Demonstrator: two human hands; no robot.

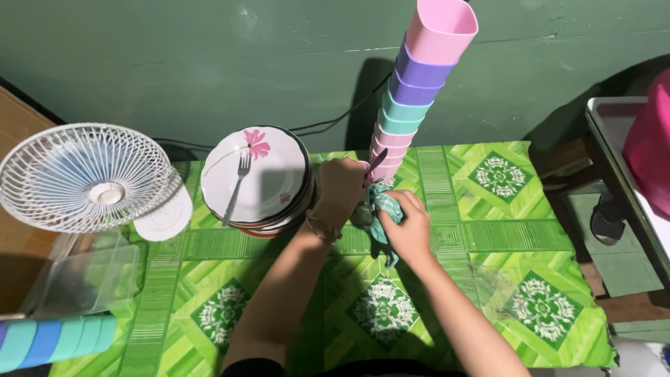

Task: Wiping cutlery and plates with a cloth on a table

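Note:
My left hand (340, 185) is closed around the handle end of a knife (375, 164) whose dark blade tip points up beside the cup stack. My right hand (408, 222) grips a teal cloth (380, 209) bunched against that knife. Both hands meet at the foot of a tall stack of pastel plastic cups (415, 84), pink on top, then purple, teal and pink. To the left of my left hand stands a pile of white plates (262, 178) with a pink flower print. A fork (237, 185) lies on the top plate.
A white table fan (87, 178) lies at the left on the table with the green patterned cloth (488, 230). A clear plastic container (87, 279) and a lying stack of blue-green cups (56, 341) sit at the near left. A wooden stand with a tray (614, 132) is at the right.

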